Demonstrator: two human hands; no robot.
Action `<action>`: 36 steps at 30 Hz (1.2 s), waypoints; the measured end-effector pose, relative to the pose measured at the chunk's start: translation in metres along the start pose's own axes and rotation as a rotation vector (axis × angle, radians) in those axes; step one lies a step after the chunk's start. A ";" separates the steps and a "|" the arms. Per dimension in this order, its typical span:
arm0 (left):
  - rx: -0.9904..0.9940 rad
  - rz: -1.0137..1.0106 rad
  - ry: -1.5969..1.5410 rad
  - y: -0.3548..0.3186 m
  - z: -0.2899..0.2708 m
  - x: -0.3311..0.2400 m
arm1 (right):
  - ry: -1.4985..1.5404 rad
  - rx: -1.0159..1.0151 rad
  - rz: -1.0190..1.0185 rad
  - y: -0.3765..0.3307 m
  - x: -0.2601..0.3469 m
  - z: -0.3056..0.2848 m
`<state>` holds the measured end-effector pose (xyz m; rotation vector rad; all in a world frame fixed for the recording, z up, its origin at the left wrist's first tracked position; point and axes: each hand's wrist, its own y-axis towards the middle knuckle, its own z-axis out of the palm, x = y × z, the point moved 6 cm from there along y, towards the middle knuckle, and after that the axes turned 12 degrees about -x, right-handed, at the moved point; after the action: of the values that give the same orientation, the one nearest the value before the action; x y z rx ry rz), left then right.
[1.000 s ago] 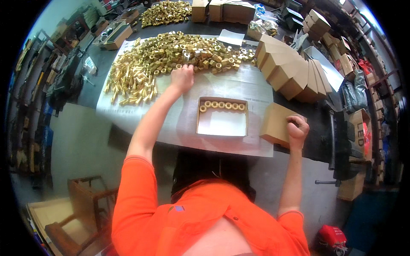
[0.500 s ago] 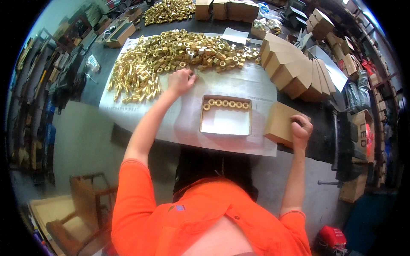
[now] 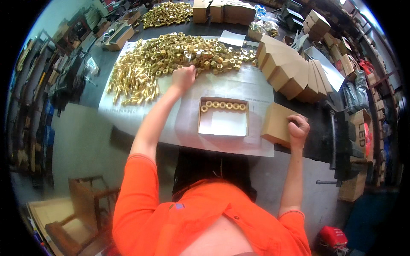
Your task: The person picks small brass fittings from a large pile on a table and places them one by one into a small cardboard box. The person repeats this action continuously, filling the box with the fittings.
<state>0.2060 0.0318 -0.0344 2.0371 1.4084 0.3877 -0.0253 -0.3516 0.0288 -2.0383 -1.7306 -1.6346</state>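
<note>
**Brass nuts at the bench: left hand in the pile, right hand on a closed carton**

The dark grey worktable [image 3: 299, 81] fills the upper half of the frame. Across its middle lies a large white paper sheet [image 3: 179, 123], reaching down to the table's near edge.

On the sheet's upper part, from centre to upper left of the frame, spreads the wide heap of gold-coloured brass hex nuts and longer brass fittings [image 3: 162, 59]. The hex nuts sit toward the centre; the longer pieces lie at the left end.

At upper right of the frame stands a fanned row of closed brown cardboard boxes [image 3: 290, 70], leaning one against the next.

Right of centre, at the sheet's right edge, sits a single closed brown cardboard carton [image 3: 277, 123]. The right hand [image 3: 297, 126] rests on its right end, fingers curled over the top; the grip looks narrow, pressing rather than lifting, though I cannot tell whether it clamps the carton.

At centre, just left of that carton, lies the open shallow white-lined cardboard box [image 3: 224, 117]. One row of brass nuts [image 3: 224, 105] lines its far wall; the rest of its floor shows white.

The left hand [image 3: 184, 77] lies at the heap's lower edge, above and left of the open box, fingers closed in a loose fist, touching the nuts. What it holds, if anything, is hidden.
</note>
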 end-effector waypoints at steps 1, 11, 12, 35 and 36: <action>0.041 -0.029 0.031 -0.002 0.004 0.001 | 0.001 -0.001 0.004 0.000 0.001 0.001; 0.090 -0.014 -0.125 -0.018 -0.024 -0.016 | 0.029 0.002 0.016 -0.003 -0.008 0.000; 0.098 -0.018 -0.117 -0.015 -0.023 -0.016 | 0.028 0.003 0.017 -0.002 -0.008 0.000; 0.270 0.173 -0.413 -0.064 -0.111 -0.112 | -0.034 -0.022 -0.017 -0.003 0.000 -0.002; 0.278 0.185 -0.393 -0.067 -0.105 -0.114 | -0.050 -0.028 -0.012 -0.003 -0.001 -0.001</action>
<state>0.0539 -0.0223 0.0152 2.3166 1.0825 -0.1414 -0.0280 -0.3524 0.0268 -2.1032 -1.7483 -1.6337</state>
